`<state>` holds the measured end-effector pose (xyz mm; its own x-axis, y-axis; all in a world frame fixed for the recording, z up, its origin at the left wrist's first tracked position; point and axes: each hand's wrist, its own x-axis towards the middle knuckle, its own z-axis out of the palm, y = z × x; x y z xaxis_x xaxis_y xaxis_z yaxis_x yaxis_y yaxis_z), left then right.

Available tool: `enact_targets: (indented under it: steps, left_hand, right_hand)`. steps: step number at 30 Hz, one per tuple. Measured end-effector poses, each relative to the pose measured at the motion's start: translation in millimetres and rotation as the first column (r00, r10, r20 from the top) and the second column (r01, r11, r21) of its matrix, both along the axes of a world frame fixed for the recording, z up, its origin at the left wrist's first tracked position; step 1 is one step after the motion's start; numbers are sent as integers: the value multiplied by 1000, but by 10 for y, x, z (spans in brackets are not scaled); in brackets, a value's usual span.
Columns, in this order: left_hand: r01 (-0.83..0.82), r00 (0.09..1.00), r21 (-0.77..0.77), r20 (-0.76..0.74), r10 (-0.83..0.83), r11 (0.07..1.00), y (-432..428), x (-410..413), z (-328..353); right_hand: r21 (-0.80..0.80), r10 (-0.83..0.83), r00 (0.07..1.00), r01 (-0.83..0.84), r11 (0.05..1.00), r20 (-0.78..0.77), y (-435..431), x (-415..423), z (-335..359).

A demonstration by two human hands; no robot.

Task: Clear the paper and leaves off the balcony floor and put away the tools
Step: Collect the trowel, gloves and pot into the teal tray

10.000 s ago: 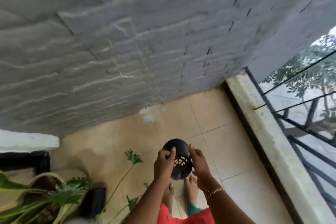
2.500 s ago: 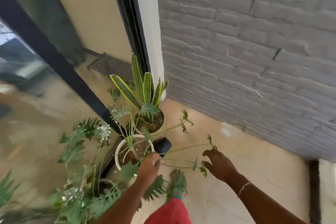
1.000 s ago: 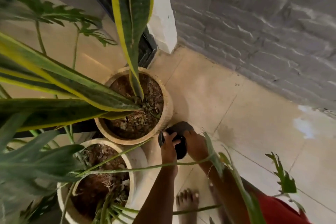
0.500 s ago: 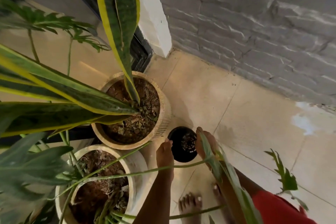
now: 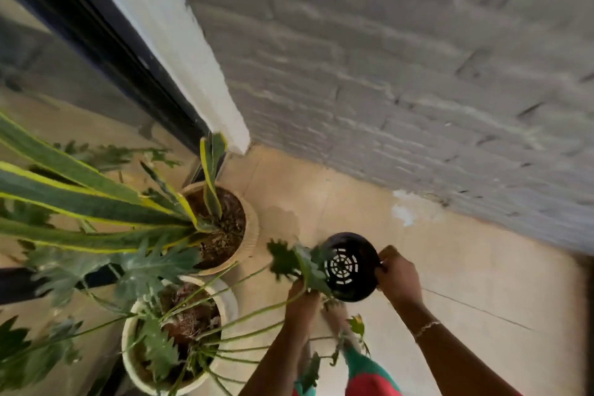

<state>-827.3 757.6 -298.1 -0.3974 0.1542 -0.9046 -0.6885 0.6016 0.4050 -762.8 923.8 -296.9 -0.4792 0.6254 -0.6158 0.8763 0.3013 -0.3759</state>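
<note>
The small black pot is up between the person's two hands, tipped so its slotted base faces upward, over the tiled floor just right of the planters. The right hand has its fingers curled round the pot's right edge, with a thin bracelet on that wrist. The left hand sits at the pot's lower left, but a jagged green leaf lies across the fingers, so I can't tell whether it grips the pot or only rests beside it.

To the left stands a ribbed beige planter full of soil, with a snake plant whose long, yellow-edged blades reach out to the left. Just in front of it is a white planter whose long stalks reach toward the hands. Behind everything runs a grey brick wall, meeting a white post and a dark door frame at the corner.
</note>
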Motion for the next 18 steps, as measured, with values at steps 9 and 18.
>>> enact_targets:
  steps: [9, 18]
  left_hand:
    - [373, 926, 434, -124, -355, 820, 459, 379, 2146]
    - [771, 622, 382, -279, -731, 510, 567, 1608, 3008]
  right_hand:
    - [45, -357, 921, 368, 929, -155, 113, 1167, 2173]
    - [-73, -721, 592, 753, 654, -361, -694, 2933, 2883]
